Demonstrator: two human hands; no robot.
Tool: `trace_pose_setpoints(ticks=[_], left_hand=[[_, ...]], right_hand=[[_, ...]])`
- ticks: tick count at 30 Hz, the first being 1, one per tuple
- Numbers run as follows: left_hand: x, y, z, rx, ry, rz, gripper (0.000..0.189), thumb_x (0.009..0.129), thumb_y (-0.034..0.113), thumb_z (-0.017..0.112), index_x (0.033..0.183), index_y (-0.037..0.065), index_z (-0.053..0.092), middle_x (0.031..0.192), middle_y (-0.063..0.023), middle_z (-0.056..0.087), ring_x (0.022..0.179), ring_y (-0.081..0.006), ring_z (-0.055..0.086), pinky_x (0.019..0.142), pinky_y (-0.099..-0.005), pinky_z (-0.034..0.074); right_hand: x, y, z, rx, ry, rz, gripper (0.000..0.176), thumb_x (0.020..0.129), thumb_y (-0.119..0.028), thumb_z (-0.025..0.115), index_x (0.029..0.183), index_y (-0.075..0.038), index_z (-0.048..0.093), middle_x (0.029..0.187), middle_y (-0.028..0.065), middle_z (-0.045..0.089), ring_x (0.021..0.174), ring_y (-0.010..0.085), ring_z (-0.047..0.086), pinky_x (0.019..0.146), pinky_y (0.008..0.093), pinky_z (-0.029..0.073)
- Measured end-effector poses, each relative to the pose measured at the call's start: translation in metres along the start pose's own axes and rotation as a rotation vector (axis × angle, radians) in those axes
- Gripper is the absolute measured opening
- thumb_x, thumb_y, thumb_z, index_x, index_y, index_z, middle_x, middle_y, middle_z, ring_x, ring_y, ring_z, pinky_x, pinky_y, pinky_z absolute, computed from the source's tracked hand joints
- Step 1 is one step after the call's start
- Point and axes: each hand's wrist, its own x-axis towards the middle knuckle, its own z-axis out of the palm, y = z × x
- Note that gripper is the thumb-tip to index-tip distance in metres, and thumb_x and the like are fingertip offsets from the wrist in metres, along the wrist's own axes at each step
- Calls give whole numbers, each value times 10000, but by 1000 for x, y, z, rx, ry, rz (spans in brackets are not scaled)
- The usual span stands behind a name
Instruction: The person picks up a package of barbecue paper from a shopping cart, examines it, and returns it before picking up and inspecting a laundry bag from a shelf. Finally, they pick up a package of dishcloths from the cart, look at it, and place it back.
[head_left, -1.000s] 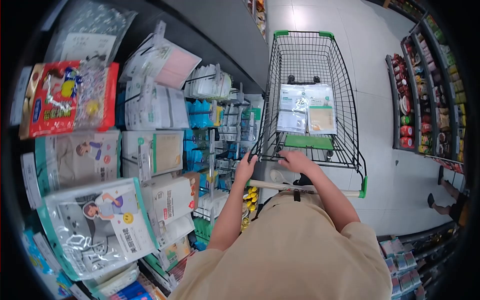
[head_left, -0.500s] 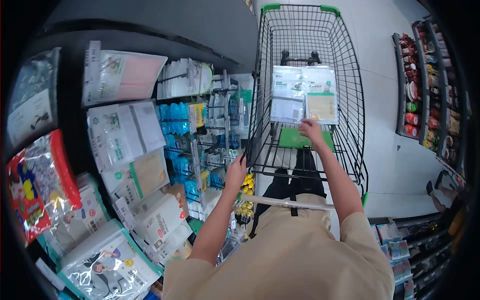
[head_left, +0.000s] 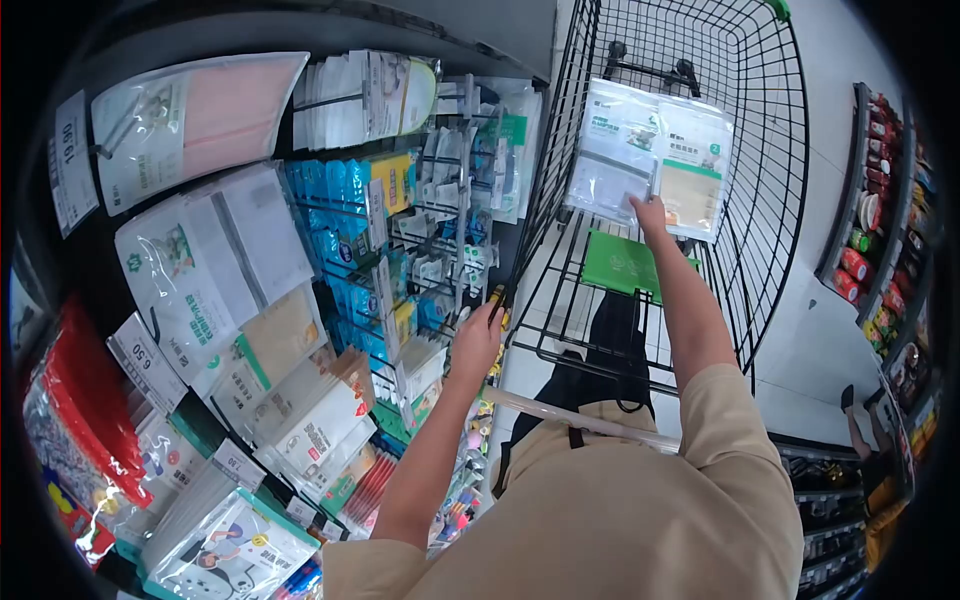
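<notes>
My right hand reaches into the shopping cart, its fingers closed at the lower edges where two flat clear plastic packages meet. One is a white-and-grey package; beside it lies a package with a tan lower part and a green band. The fingertips partly hide which edge is pinched, but the tan package's edge seems to be between them. My left hand is closed around the dark rail at the cart's near left side.
To the left, shelves hold hanging clear packages, blue packs and price tags. The cart's green panel lies nearer me, and its handle bar crosses my waist. Snack shelves stand right; another person's legs show there.
My view has turned, so cart and packages appear farther right and higher. My right hand, loosely curled below the packages before, has closed at their lower edge. My left hand stays on the cart.
</notes>
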Motion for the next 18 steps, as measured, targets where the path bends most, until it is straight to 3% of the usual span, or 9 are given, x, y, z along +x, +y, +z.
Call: trace_pose_setpoints(ticks=[2, 7, 9, 10, 12, 15, 18], left_hand=[[0, 0, 1, -11, 11, 7, 258, 980, 212, 537, 1115, 16, 636, 1029, -224, 662, 928, -426, 627, 776, -455, 506], [-1, -4, 1, -23, 14, 32, 257, 977, 206, 545, 1116, 8, 633, 1028, -222, 661, 926, -422, 627, 776, -442, 509], [-1, 1, -1, -47, 18, 22, 264, 976, 212, 547, 1119, 8, 633, 1028, -223, 662, 927, -421, 628, 780, -443, 509], [-1, 2, 0, -49, 30, 28, 268, 975, 216, 548, 1120, 8, 635, 1027, -221, 665, 928, -419, 629, 782, -444, 509], [-3, 1, 1, -36, 56, 34, 280, 974, 229, 551, 1122, 10, 642, 1030, -216, 672, 930, -415, 633, 793, -448, 511], [-5, 3, -1, -39, 34, 15, 266, 970, 235, 540, 1098, 24, 641, 1001, -207, 672, 907, -409, 636, 783, -461, 514], [-5, -2, 3, -55, 59, 54, 256, 975, 233, 522, 1100, 43, 640, 997, -195, 672, 900, -412, 632, 774, -484, 507]], right_hand=[[-16, -27, -6, -159, 131, -5, 783, 786, -407, 762, 1315, 99, 487, 1173, 244, 624, 1048, 340, 626, 892, 401, 493], [-21, -37, -1, -90, 207, 12, 699, 746, -443, 768, 1155, 85, 562, 1103, 263, 650, 1081, 389, 616, 941, 424, 466], [-1, -14, 8, 20, 98, -57, 528, 783, -367, 758, 1036, 71, 607, 903, 199, 679, 870, 305, 676, 766, 388, 523], [-14, -32, 0, 23, 92, -66, 528, 783, -367, 758, 1036, 71, 607, 903, 199, 679, 870, 305, 676, 766, 388, 523], [-45, -63, -17, 283, -190, 6, 336, 835, -256, 722, 949, 46, 625, 753, 115, 645, 644, 185, 627, 575, 320, 495], [-61, -75, -21, 450, -198, -15, 197, 889, -193, 671, 898, -8, 603, 697, 45, 576, 539, 106, 518, 492, 256, 426], [-95, -99, -37, 471, -185, -15, 174, 889, -177, 663, 920, -18, 597, 700, 31, 575, 550, 99, 523, 485, 249, 419]])
